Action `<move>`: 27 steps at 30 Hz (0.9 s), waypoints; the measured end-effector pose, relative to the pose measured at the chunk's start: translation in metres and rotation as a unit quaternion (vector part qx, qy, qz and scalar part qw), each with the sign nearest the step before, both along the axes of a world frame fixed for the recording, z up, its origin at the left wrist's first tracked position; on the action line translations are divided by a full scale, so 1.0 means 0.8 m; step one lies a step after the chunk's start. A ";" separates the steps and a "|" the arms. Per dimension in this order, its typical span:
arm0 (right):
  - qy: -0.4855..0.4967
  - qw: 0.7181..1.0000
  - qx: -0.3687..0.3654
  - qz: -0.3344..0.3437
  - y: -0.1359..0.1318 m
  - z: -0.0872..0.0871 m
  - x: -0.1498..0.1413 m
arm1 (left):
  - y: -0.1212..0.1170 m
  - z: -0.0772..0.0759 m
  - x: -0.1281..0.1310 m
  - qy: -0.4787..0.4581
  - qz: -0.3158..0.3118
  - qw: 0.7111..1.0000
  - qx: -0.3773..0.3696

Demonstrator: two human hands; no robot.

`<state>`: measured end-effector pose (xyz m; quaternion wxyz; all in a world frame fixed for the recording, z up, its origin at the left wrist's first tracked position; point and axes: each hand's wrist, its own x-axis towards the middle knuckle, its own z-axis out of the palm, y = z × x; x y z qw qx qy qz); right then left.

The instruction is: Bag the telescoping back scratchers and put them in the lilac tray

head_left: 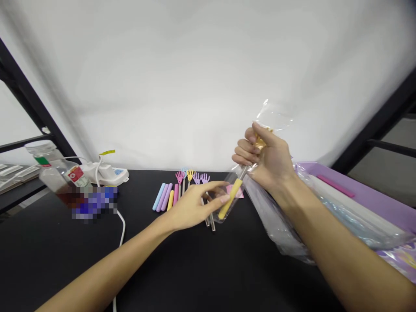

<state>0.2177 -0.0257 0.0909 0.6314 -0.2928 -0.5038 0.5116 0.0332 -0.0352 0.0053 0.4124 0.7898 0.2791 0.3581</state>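
My right hand is closed around the top of a clear plastic bag with a yellow-handled back scratcher inside it, held tilted above the black table. My left hand pinches the lower end of that bag near the yellow handle, thumb and fingers together. Just behind my left hand lies a row of pastel back scratchers in blue, purple, pink and yellow, with small hand-shaped heads.
A purple tray with a stack of clear bags sits at the right. At the left stand a clear bottle, a white device and its white cable. Black frame bars flank both sides.
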 end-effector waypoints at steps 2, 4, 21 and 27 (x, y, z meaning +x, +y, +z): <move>0.013 0.999 -0.019 0.033 0.003 0.000 -0.009 | -0.004 0.002 0.002 0.004 -0.028 0.999 -0.043; 0.020 0.997 -0.051 0.058 0.011 -0.002 -0.014 | -0.007 0.002 0.001 0.008 -0.045 0.995 -0.084; -0.315 0.934 -0.091 0.142 -0.034 -0.103 0.034 | 0.007 -0.014 0.000 -0.154 0.077 0.969 -0.178; -0.294 0.939 -0.085 0.156 -0.033 -0.109 0.031 | 0.005 -0.012 -0.002 -0.191 0.074 0.948 -0.242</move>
